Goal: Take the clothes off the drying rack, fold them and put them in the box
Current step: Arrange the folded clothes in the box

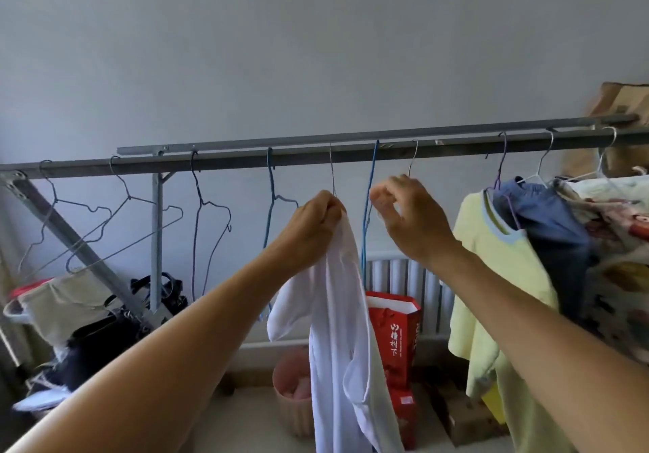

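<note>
A grey metal drying rack (pixel 316 154) runs across the view at head height. My left hand (pixel 312 228) grips the top of a white garment (pixel 340 340) that hangs down below the rail, next to a thin wire hanger hook. My right hand (pixel 411 221) is raised just right of it with fingers curled near a silver hanger (pixel 411 164); whether it holds anything I cannot tell. A yellow shirt (pixel 498 294), a blue garment (pixel 551 228) and a patterned cloth (pixel 618 242) hang at the right. No box is visible.
Several bare wire hangers (pixel 207 214) hang on the left half of the rail. Below stand a red paper bag (pixel 397 336), a pink bin (pixel 295 393), a black bag (pixel 102 340) and a white radiator (pixel 404 277). A brown bag (pixel 621 108) sits at top right.
</note>
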